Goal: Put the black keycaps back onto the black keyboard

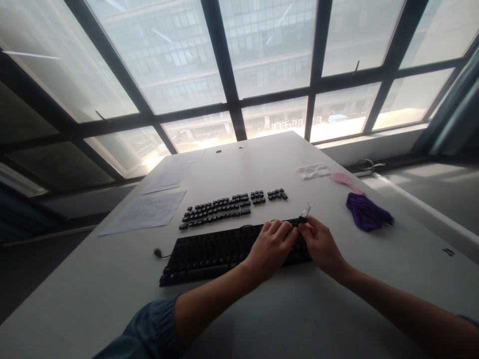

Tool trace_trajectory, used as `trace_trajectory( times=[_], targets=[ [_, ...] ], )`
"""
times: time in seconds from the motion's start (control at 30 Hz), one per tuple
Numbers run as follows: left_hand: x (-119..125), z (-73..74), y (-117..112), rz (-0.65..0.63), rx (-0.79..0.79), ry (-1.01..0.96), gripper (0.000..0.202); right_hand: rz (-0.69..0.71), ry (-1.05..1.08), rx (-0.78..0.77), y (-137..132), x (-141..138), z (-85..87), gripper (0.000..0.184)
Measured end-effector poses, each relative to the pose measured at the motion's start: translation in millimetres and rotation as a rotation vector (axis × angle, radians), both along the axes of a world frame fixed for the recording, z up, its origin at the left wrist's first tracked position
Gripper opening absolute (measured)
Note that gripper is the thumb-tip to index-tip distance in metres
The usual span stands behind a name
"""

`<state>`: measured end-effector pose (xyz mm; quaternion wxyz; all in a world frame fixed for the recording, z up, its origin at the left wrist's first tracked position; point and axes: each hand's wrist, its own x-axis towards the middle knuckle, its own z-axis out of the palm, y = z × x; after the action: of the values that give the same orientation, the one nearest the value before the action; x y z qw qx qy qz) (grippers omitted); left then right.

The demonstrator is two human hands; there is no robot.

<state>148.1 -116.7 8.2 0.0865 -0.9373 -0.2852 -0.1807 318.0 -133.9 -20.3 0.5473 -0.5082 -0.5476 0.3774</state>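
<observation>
A black keyboard lies on the white table in front of me. Behind it, several loose black keycaps are laid out in rows. My left hand rests over the keyboard's right end with its fingers curled. My right hand is beside it, pinching a small wire keycap puller whose metal prongs stick up past the fingertips. Both hands meet at the keyboard's upper right corner. What the left fingers hold, if anything, is hidden.
Sheets of paper lie at the left. A purple cloth, a pink brush and a white packet sit at the right. The keyboard's cable end lies at its left. Large windows stand behind the table.
</observation>
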Motion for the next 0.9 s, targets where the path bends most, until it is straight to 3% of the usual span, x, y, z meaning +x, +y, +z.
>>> trace_trajectory(
  times=[0.13, 0.2, 0.33, 0.43, 0.53, 0.7, 0.9],
  targets=[
    [2, 4.5, -3, -0.099, -0.064, -0.071, 0.024, 0.009, 0.11, -0.048, 1, 0, 1.4, 0.021],
    [0, 9.7, 8, -0.109, -0.13, -0.194, 0.021, -0.018, 0.132, -0.037, 2, 2, 3.3, 0.023],
    [-6, 21.9, 66, 0.117, -0.281, -0.358, 0.015, -0.063, 0.105, 0.042, 7, 5, 4.2, 0.028],
    [-8, 20.5, 113, 0.342, -0.309, -0.179, 0.017, -0.072, 0.118, 0.039, 12, 7, 0.8, 0.03],
    [-4, 7.5, 138, 0.381, -0.323, -0.095, 0.014, -0.062, 0.146, 0.023, 15, 9, -2.0, 0.03],
    [2, -13.6, 149, 0.406, -0.332, -0.031, 0.012, -0.092, 0.172, 0.046, 21, 17, -2.7, 0.03],
    [2, -16.6, 153, 0.406, -0.342, -0.012, 0.013, -0.094, 0.176, 0.032, 23, 19, -4.3, 0.032]
  ],
)
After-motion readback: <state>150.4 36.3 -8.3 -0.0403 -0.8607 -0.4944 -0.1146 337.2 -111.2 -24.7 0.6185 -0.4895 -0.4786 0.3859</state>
